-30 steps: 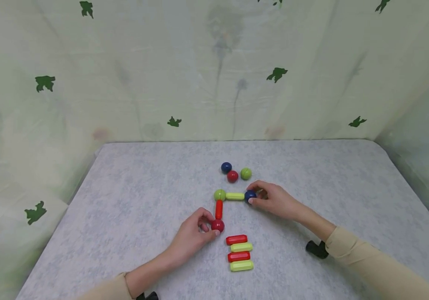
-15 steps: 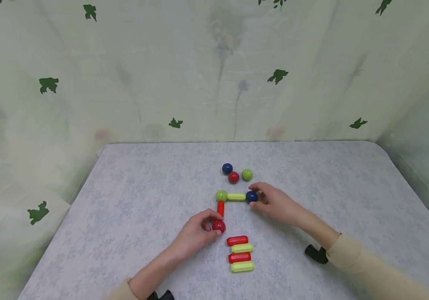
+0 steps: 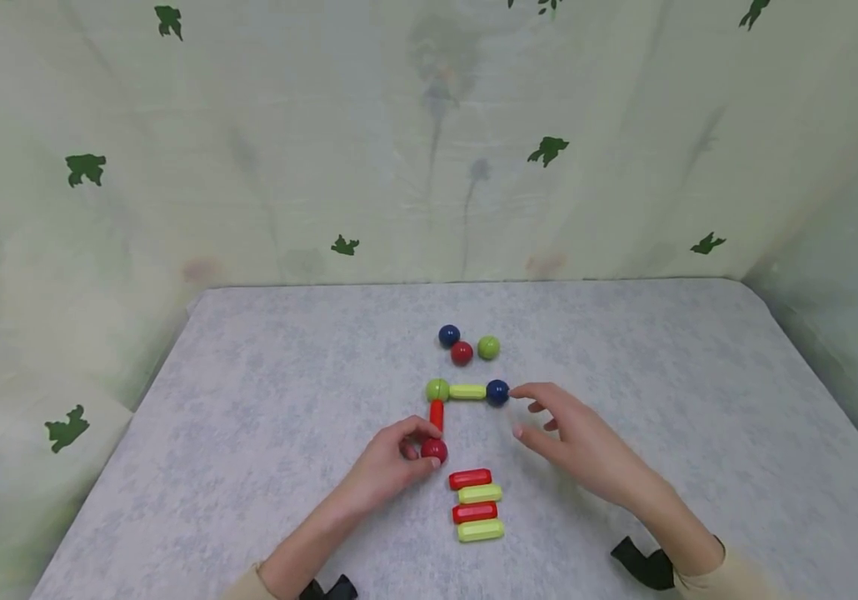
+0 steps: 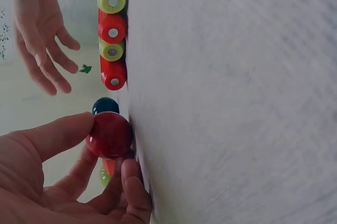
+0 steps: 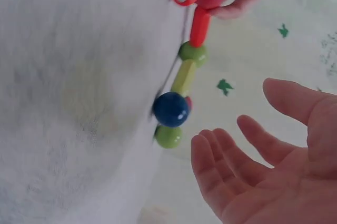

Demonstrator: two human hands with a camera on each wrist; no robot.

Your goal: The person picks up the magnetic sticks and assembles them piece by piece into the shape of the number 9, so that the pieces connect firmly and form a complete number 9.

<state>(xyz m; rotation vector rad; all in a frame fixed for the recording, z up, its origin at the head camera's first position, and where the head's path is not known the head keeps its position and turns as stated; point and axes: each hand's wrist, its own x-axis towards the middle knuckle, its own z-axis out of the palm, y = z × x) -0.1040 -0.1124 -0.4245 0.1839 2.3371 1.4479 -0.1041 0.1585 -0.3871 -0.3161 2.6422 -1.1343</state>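
My left hand (image 3: 391,458) pinches a red ball (image 3: 434,451) between thumb and fingers, close on the table. From that ball a red rod (image 3: 436,415) runs to a green ball (image 3: 437,389), and a yellow-green rod (image 3: 467,392) joins it to a dark blue ball (image 3: 497,392), forming an L shape. My right hand (image 3: 579,437) is spread beside the blue ball with nothing in its grasp, its index fingertip overlapping the ball's edge in the head view. In the right wrist view its palm and fingers (image 5: 231,166) lie apart from the blue ball (image 5: 170,109).
Behind the L lie three loose balls: a blue ball (image 3: 449,336), a red ball (image 3: 462,353) and a green ball (image 3: 488,347). Nearer the front, several red and yellow-green rods (image 3: 477,512) form a stacked row. A patterned cloth (image 3: 286,150) hangs behind the table (image 3: 286,367).
My right hand has let go of the blue ball on the L and drawn back toward the lower right, its fingers spreading. The left hand keeps its pinch on the red ball.
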